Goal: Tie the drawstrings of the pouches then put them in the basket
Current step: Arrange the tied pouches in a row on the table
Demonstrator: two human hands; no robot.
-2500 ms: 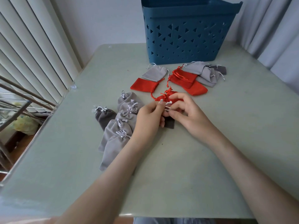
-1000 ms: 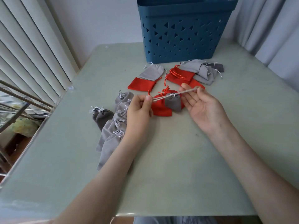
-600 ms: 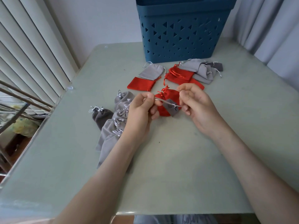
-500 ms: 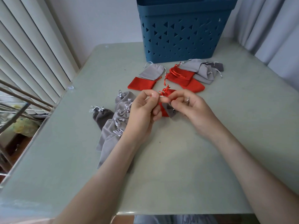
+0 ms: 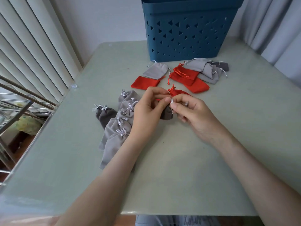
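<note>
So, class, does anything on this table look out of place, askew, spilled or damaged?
Nothing stands out: tied grey pouches overlap in a row, and untied pouches lie overlapping before the basket.

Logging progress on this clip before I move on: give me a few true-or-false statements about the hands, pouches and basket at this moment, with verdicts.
1. The left hand and the right hand both pinch the drawstring of the dark grey pouch. True.
2. The basket lies tipped on its side. False: it stands upright at the far edge of the table.
3. A row of light grey pouches with knotted strings lies beside the left hand. True.
4. Every red pouch is out of sight in the basket. False: red pouches lie on the table in front of the basket.
</note>
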